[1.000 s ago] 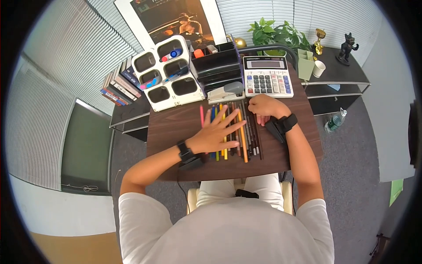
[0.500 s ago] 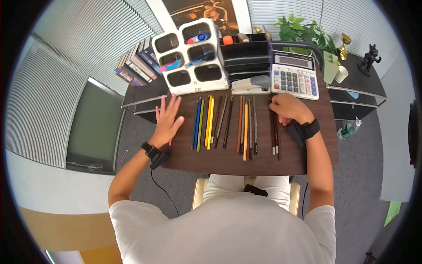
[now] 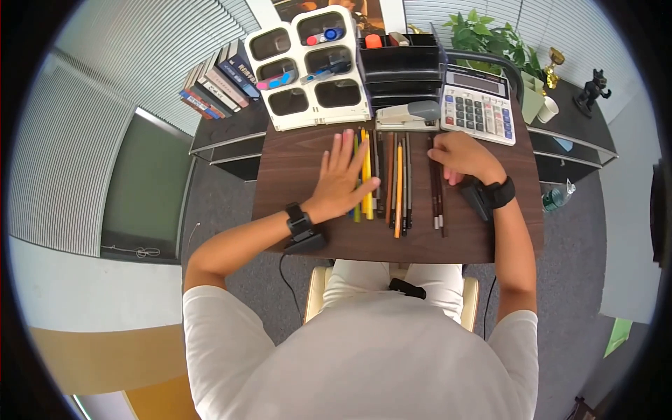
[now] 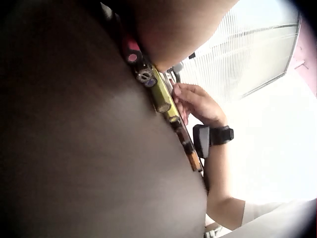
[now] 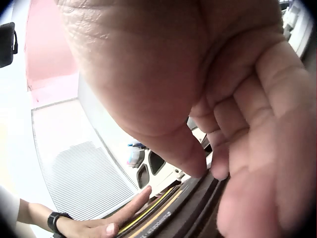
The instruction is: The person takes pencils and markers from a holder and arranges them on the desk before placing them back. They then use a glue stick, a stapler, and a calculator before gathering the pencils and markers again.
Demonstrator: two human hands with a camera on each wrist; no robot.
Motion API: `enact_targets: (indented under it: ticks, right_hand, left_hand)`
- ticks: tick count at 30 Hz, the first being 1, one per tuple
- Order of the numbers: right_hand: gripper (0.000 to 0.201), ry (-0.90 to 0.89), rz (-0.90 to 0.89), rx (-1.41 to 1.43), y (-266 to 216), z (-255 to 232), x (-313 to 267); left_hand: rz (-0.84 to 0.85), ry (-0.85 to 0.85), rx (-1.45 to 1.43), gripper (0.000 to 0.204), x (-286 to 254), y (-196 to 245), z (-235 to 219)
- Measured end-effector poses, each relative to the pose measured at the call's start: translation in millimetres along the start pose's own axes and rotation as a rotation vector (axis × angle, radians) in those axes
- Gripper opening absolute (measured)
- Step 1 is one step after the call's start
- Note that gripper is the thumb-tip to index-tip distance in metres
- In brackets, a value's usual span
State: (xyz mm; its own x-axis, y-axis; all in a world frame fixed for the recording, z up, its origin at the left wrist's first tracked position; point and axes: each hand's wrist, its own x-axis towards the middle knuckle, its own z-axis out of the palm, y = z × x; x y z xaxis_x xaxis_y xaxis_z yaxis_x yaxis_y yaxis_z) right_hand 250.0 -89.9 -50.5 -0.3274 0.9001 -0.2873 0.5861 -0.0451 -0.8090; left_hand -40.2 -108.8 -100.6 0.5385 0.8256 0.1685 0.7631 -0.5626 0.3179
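Coloured pencils lie side by side on the dark table. In the head view the spread left hand (image 3: 337, 178) rests on the left group, beside a yellow pencil (image 3: 369, 203); an orange pencil (image 3: 399, 196) lies among dark ones in the middle. The left wrist view shows a pink pencil's end (image 4: 132, 57) and a yellow-green pencil (image 4: 162, 101) by the left palm. The right hand (image 3: 467, 157), fingers loosely bent, is at the far ends of the dark pencils (image 3: 437, 203). Its thumb and fingertips (image 5: 213, 173) are just apart; whether they touch a pencil is unclear.
Beyond the pencils stand a white pen holder (image 3: 318, 108), a black tray organizer (image 3: 400, 70), a stapler (image 3: 409, 115) and a calculator (image 3: 479, 108). A plant (image 3: 490, 38) is behind. Books (image 3: 220, 80) stand at left, a paper cup (image 3: 548, 110) at right.
The left hand swung out to the table's left side, then came back right onto the pencils. The left pencils now lie closer together. The right hand has stayed by the dark pencils.
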Motion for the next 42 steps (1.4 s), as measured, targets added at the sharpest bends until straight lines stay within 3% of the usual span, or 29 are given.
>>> enact_targets:
  ticks: [7, 15, 21, 34, 37, 42]
  right_hand:
    - [0.025, -0.016, -0.080, -0.002, -5, 8, -1]
    - [0.026, 0.005, -0.078, -0.047, -1, 8, -1]
    - [0.029, -0.026, -0.028, -0.042, 0, 7, 1]
    - [0.038, 0.001, -0.048, -0.127, 0, 10, 4]
    - [0.038, -0.006, -0.052, -0.141, -2, 10, 3]
    - [0.037, -0.023, -0.083, -0.081, 1, 10, 3]
  left_hand:
    - [0.171, -0.187, 0.094, 0.073, 28, 57, 19]
    - [0.220, -0.118, 0.078, 0.070, 31, 60, 20]
    - [0.221, -0.217, 0.123, 0.069, 22, 43, -4]
    - [0.217, -0.144, -0.002, 0.067, -12, -42, -18]
    - [0.127, -0.205, 0.119, 0.069, -6, -2, -17]
    - [0.263, -0.209, 0.073, 0.071, 13, 38, 6]
